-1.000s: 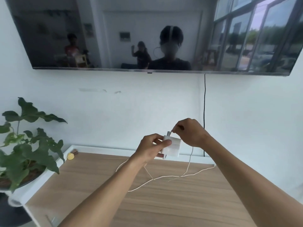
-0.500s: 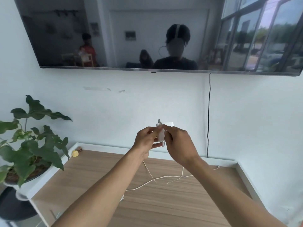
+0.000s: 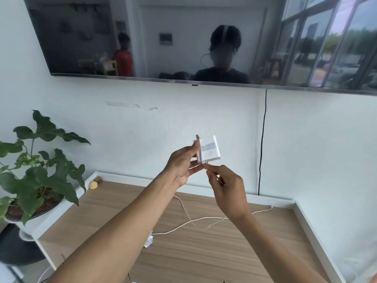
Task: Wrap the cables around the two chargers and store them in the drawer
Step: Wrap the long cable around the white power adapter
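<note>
My left hand (image 3: 183, 166) grips the charger (image 3: 210, 149) in the air above the worktop's (image 3: 204, 260) back edge, thumb and fingertips curled on its left side. Charger is white and upright, with a grey label facing me. My right hand (image 3: 228, 193) sits just below it, thumb and forefinger pinching the cable (image 3: 204, 219) close to the charger's lower left corner, other fingers curled in. The rest of the cable is slack: it drops to the worktop, crosses itself mid-top, and one end lies near the back right corner. Another stretch runs to a white piece (image 3: 150, 241) peeking out beside my left forearm at mid-worktop, too hidden to identify. A small yellow object (image 3: 93, 185) sits at the back left corner. A plant (image 3: 40, 170) stands off the left edge. A TV (image 3: 142, 37) is on the wall above, with a black cord (image 3: 263, 139) hanging down behind the back edge.
</note>
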Available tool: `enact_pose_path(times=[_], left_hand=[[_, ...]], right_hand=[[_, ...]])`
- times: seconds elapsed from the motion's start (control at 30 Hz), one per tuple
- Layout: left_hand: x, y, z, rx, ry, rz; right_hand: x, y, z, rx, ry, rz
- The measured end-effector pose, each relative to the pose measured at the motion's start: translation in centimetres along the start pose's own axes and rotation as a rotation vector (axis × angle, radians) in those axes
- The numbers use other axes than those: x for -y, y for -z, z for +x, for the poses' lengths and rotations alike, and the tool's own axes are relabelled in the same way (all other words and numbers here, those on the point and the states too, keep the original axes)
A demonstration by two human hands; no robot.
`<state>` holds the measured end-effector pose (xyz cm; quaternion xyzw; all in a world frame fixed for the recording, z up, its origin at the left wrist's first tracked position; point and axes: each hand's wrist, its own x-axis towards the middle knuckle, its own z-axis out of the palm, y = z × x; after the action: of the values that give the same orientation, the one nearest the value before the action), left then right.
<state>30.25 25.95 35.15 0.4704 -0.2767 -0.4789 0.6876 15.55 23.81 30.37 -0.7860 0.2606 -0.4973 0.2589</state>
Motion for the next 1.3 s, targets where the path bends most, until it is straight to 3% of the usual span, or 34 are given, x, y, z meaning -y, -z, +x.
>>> enact_pose_path(times=[0.17, 0.3, 0.63, 0.77, 0.87, 1.13, 1.3], left_hand=[[0.2, -0.5, 0.0, 0.033, -0.023, 0.051], [0.8, -0.3, 0.0, 0.099, -0.028, 0.126], [1.5, 1.2, -1.4, 0.322, -0.156, 0.602], [2.5, 2.7, -1.5, 0.267, -0.162, 0.703], [3.1, 3.8, -1.3, 0.203, -0.179, 0.714], [3.7, 4.2, -1.1, 0.098, -0.197, 0.749], [4.3, 3.5, -0.8, -0.017, -0.217, 0.624]], right_hand=[[-1.4, 0.3, -0.2, -0.025, -0.237, 0.201], [-2.0, 0.3, -0.2, 0.022, -0.303, 0.233], [-3.8, 3.2, 3.7, 0.254, -0.334, -0.043], [-2.3, 4.1, 5.7, 0.450, -0.361, -0.087], [-1.4, 4.3, 6.3, 0.479, -0.363, -0.147], [-0.1, 2.2, 5.7, 0.435, -0.340, -0.219], [0.6, 0.5, 3.9, 0.316, -0.162, -0.308]])
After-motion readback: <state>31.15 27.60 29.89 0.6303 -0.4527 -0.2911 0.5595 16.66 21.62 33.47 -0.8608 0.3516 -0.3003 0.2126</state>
